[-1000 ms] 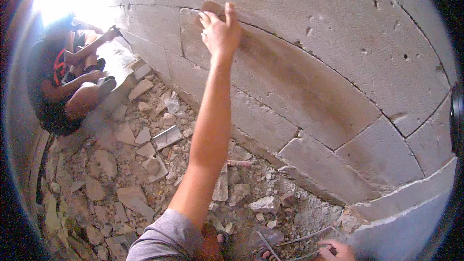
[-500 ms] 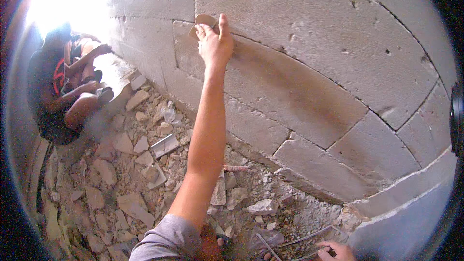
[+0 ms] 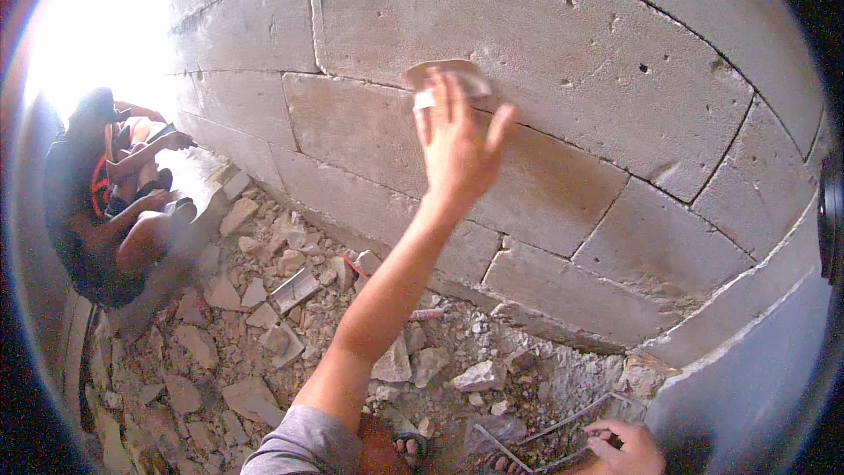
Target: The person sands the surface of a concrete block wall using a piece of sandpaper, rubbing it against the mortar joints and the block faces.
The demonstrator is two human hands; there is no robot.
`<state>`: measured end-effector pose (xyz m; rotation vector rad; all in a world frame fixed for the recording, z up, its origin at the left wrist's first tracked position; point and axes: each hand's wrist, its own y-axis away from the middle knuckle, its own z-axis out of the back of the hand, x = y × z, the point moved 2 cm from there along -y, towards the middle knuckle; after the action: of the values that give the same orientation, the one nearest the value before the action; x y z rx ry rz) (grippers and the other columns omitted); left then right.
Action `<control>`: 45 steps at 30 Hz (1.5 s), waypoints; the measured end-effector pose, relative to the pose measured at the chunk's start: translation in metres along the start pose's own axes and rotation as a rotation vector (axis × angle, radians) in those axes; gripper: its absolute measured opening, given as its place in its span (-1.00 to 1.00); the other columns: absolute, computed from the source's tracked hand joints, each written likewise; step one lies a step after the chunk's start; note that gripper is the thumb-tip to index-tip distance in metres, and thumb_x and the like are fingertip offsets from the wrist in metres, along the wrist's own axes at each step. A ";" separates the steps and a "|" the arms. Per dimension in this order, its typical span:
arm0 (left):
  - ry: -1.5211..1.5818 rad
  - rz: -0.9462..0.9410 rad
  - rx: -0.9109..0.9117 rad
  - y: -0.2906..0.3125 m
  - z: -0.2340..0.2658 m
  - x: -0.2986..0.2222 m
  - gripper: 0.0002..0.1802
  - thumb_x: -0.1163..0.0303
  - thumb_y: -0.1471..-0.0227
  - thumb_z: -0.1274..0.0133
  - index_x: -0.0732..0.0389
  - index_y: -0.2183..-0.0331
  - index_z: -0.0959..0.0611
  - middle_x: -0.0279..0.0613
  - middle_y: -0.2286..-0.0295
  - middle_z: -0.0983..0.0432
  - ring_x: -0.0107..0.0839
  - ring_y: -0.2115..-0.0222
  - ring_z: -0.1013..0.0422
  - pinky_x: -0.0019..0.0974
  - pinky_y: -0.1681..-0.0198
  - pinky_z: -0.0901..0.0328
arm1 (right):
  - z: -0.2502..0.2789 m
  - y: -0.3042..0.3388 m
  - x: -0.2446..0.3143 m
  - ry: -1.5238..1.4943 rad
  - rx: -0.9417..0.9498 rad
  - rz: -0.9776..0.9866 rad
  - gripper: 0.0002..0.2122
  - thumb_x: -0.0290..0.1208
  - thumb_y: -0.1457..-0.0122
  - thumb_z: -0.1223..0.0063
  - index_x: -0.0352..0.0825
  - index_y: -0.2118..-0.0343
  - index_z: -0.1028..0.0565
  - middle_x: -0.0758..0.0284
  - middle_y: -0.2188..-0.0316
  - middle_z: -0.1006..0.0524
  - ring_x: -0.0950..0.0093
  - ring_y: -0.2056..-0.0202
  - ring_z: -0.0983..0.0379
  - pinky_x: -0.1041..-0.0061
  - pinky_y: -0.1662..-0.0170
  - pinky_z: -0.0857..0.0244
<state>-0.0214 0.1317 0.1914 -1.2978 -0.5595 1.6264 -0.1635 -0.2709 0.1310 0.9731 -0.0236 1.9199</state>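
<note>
My left hand point(image 3: 462, 149) is pressed against the block wall point(image 3: 519, 26), fingers forward and thumb spread to the right. Under its fingers is a tan, bent sheet that looks like sandpaper point(image 3: 447, 72), slightly blurred, lying over the joint between two block courses. Brownish smears mark the blocks right of the hand. At the lower right, my right hand point(image 3: 626, 450) hovers low near a thin pale frame-like strip point(image 3: 563, 422), its fingers curled. A dark patch shows between those fingers; whether it is an object is unclear.
Broken masonry and rubble point(image 3: 251, 396) cover the ground, with a pale channel-shaped piece point(image 3: 294, 290) among it. Another person point(image 3: 114, 202) sits at the far left beside bright light. A smooth grey-blue surface point(image 3: 747, 387) borders the lower right. My sandalled foot point(image 3: 409, 446) shows below.
My left hand has slid the sheet to the right and slightly down along the wall. The view has shifted. My right hand stays low at the right.
</note>
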 end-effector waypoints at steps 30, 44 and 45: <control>-0.028 0.253 -0.208 -0.032 -0.019 0.113 0.04 -0.27 -0.06 0.38 0.61 -0.10 0.02 0.42 -0.14 0.22 0.10 -0.21 0.28 -0.05 -0.23 0.31 | 0.015 0.034 -0.041 -0.085 -0.096 0.105 -0.76 -0.40 -0.10 -0.02 -0.30 0.16 -0.47 0.36 0.52 -0.44 0.59 0.43 -0.35 0.58 0.31 -0.26; 0.010 -0.262 0.024 0.040 -0.031 -0.068 -0.08 -0.10 -0.02 0.09 0.44 -0.14 -0.05 0.20 -0.18 0.19 0.07 -0.21 0.21 -0.01 -0.22 0.23 | 0.015 0.032 -0.020 -0.117 -0.010 0.007 -0.76 -0.37 -0.12 -0.02 -0.32 0.16 -0.46 0.33 0.52 -0.46 0.57 0.45 -0.37 0.59 0.31 -0.26; 0.032 -0.245 -0.002 0.038 -0.030 -0.063 -0.07 -0.10 -0.03 0.10 0.43 -0.15 -0.02 0.16 -0.19 0.21 0.05 -0.21 0.21 -0.02 -0.22 0.24 | 0.014 0.032 -0.021 -0.117 -0.002 0.003 -0.76 -0.37 -0.12 -0.01 -0.33 0.16 -0.46 0.33 0.52 -0.46 0.57 0.45 -0.37 0.59 0.32 -0.26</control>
<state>-0.0091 0.0536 0.1819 -1.2037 -0.6737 1.4013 -0.1738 -0.3098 0.1389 1.0832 -0.0952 1.8632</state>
